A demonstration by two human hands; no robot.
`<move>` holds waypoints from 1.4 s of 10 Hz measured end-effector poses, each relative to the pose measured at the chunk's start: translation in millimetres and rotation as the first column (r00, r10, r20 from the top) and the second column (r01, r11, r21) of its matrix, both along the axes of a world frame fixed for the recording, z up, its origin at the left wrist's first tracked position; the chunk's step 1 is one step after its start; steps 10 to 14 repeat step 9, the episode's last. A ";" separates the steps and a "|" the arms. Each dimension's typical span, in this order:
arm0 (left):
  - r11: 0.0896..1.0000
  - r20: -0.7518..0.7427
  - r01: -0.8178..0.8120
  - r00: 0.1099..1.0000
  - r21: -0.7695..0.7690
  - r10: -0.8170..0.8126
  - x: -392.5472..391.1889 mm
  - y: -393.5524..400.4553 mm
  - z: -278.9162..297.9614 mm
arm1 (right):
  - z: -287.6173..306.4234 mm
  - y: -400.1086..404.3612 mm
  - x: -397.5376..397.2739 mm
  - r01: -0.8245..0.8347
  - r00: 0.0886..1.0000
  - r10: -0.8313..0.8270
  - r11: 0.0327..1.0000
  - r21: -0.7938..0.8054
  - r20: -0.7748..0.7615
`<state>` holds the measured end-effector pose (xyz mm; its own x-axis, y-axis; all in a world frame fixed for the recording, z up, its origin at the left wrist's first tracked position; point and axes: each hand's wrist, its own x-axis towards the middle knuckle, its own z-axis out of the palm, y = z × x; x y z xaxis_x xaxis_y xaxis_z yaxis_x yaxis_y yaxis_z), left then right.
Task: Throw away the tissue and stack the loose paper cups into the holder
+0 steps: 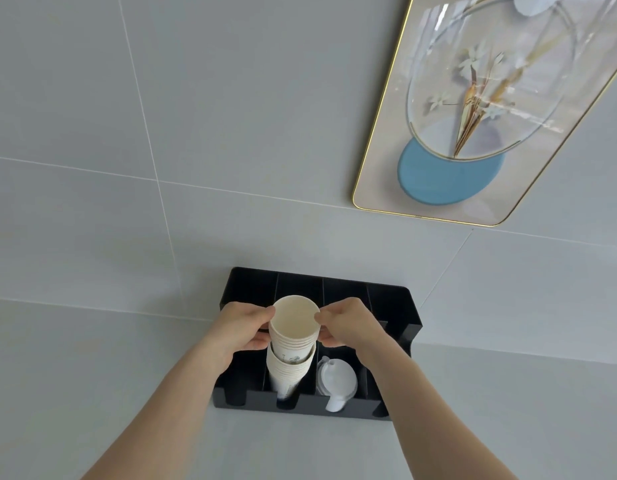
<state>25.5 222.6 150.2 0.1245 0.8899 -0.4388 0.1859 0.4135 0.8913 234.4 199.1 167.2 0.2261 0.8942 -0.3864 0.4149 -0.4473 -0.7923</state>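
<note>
Both hands, left hand (243,329) and right hand (348,323), each with a narrow grip on the upper cup stack (293,323), seat it into the lower stack (288,367) in the holder (397,317), second slot from its left end. Risk: uneven pressure tilts the stack; rims jam or crush. No tissue visible.

The lower part of the cup stack (289,370) was hidden inside the black holder (400,306), behind its front wall, so its full depth could not be judged. The small print on one cup was too small to be read. The sides of the upper cups (294,322) were partly covered by the left hand (243,329) and the right hand (348,323). The white lids (336,379) were only partly seen in the neighbouring compartment, and their number could not be told. Both forearms were cut off by the bottom edge. The framed picture (490,109) was cropped at the top and right edges.
</note>
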 end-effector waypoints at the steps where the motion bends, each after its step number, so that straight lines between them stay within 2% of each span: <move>1: 1.000 -0.025 0.011 1.000 -0.005 -0.011 1.1 -1.6 -10.0 | -15.0 0.1 1.2 -0.008 0.999 0.009 1.000 -0.023 0.039; 3: 1.000 -0.077 0.011 0.997 0.004 -0.011 2.0 -4.5 -22.1 | -32.1 -4.4 -0.8 -0.035 0.995 0.036 0.999 -0.015 0.093; 7: 0.997 -0.053 -0.069 0.996 0.035 0.071 7.3 -8.9 -26.2 | -36.4 -14.5 -2.6 0.022 0.999 -0.024 0.998 0.052 0.037; 8: 0.996 -0.089 -0.071 0.993 0.052 0.075 9.7 -11.2 -28.8 | -31.8 -16.0 -4.2 -0.027 0.995 0.020 0.997 0.068 0.101; 9: 0.993 -0.250 0.005 0.968 0.114 0.024 7.7 -20.7 -25.2 | -28.6 -26.5 -2.2 -0.036 0.978 0.026 0.998 0.048 0.206; 14: 0.993 -0.250 0.005 0.968 0.114 0.024 7.7 -20.7 -25.2 | -28.6 -26.5 -2.2 -0.036 0.978 0.026 0.998 0.048 0.206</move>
